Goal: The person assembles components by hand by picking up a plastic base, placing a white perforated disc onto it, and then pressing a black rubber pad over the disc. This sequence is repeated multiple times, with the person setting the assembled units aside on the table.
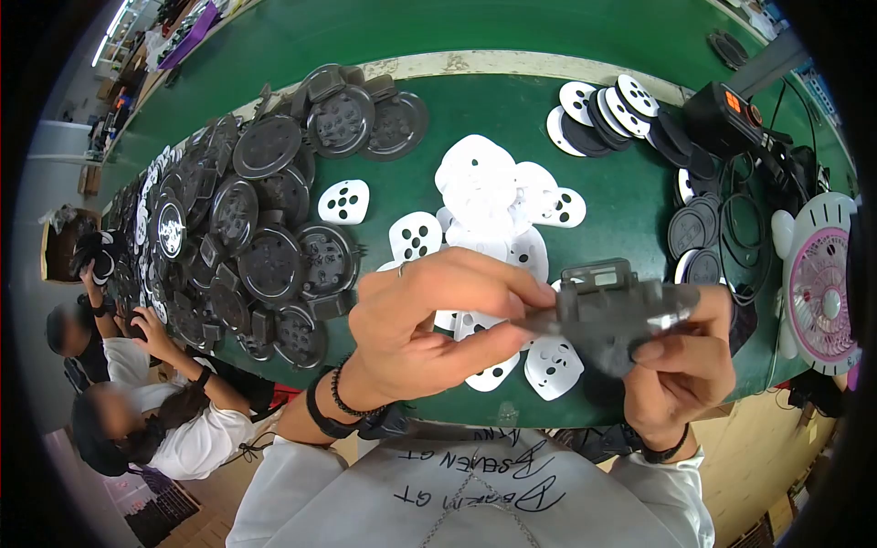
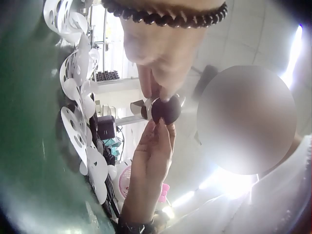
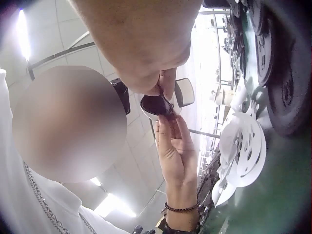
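Between both hands, above the green table (image 1: pixel 402 187), is a dark round plastic part (image 1: pixel 598 310) with a rectangular box-like piece on its far edge. It looks blurred in the head view. My left hand (image 1: pixel 438 315) pinches its left edge between thumb and fingers. At the opposite edge, my right hand (image 1: pixel 690 361) grips it with the thumb on the near side. In the left wrist view the dark disc (image 2: pixel 166 109) sits between the two sets of fingertips. The right wrist view shows its dark hollow face (image 3: pixel 155 104). White perforated sheets (image 1: pixel 475 178) lie scattered beneath the hands.
A heap of black round plastic parts (image 1: pixel 270 262) covers the table's left side. Black and white discs (image 1: pixel 626 114) lie at the back right, near a black box-shaped device (image 1: pixel 722 119) and cables. A pink fan (image 1: pixel 829 301) stands far right. Other people (image 1: pixel 196 434) work at the left.
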Available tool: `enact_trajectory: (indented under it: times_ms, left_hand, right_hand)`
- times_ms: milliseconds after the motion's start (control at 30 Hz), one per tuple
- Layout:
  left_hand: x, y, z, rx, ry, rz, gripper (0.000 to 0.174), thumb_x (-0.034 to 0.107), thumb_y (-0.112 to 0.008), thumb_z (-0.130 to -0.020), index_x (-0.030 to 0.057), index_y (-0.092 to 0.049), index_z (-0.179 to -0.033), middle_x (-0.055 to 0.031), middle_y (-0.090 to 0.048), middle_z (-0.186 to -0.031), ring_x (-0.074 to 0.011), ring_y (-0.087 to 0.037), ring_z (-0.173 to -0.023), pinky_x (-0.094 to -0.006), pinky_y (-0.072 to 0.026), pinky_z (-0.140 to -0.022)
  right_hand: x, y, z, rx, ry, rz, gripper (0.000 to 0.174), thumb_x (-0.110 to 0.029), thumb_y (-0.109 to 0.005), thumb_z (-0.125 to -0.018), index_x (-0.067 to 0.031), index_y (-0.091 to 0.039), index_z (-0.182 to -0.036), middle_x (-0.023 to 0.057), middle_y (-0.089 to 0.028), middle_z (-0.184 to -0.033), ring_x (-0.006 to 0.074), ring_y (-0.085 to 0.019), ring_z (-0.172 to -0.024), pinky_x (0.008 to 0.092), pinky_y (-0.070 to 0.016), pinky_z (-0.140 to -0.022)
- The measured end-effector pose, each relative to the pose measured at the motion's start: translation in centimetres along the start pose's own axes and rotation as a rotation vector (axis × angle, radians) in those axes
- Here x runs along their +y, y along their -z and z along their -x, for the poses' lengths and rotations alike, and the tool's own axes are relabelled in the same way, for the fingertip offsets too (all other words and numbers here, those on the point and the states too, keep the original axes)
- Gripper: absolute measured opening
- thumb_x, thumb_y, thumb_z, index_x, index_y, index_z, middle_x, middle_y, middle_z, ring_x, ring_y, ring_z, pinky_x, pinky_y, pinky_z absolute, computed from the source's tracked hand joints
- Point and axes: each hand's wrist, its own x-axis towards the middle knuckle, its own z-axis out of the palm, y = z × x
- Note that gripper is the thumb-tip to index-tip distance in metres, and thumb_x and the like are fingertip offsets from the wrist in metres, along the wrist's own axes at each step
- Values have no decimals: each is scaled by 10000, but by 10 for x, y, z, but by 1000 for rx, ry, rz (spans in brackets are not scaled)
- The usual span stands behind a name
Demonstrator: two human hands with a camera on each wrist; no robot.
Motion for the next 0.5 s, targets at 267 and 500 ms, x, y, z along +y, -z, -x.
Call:
enact_trajectory:
  times_ms: [267,500]
  left_hand:
    - [0,-11,5,195,170,-22,247,-66,-803,-760,-35,-634,-938,-117,-711,-823,-196,-739,-798,-261,-576,-647]
    - [5,-12,3,127,270,6,332,-143,-745,-771,-34,-551,-1018,-131,-673,-920,-150,-690,-845,-286,-577,-773]
  right_hand:
    - [-3,-4,0,118,-91,105,282,75,-784,-734,-6,-671,-980,125,-654,-846,180,-618,-705,266,-488,-605]
    - [4,2,-9,50,104,273,336,64,-803,-663,-33,-685,-962,91,-637,-805,241,-532,-712,340,-408,-659]
